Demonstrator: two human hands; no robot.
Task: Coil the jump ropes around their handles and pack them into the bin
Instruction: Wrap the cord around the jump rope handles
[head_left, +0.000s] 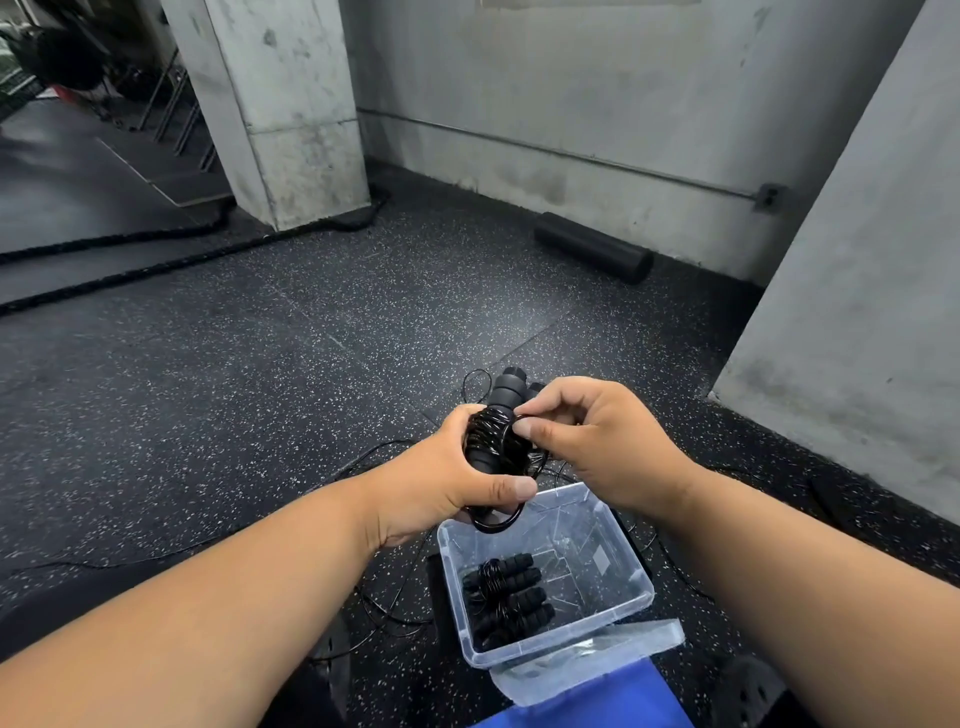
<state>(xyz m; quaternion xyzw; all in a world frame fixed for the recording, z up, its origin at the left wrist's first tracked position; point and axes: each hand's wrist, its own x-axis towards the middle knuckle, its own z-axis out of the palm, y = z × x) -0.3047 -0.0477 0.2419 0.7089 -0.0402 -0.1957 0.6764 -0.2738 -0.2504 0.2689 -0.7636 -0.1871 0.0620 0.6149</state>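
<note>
Both hands are working above the bin: the left hand (447, 467) is gripping a pair of black jump rope handles (498, 415) with its fingers curled round them, thumb pressing over a loop of cord at the lower end, while the right hand (587, 436) is pinching the thin black cord (488, 441) between thumb and forefinger against the coils. Only one handle end is showing clearly above the fingers; the second is mostly hiding behind the right hand. One clear plastic bin (618, 608) is sitting on the floor just below the hands, holding two coiled bundles (506, 592) lying side by side, four handles in all. Its lid (597, 660) is lying against the near edge, partly over something blue that is being cut off by the frame. Loose cords (384, 597) are trailing on the speckled rubber floor (260, 364) around the bin; how many is hard to tell. Farther off, one black foam roller (592, 254) is lying by the wall, and a thick battle rope (156, 260) is running round a concrete pillar (291, 114).
</note>
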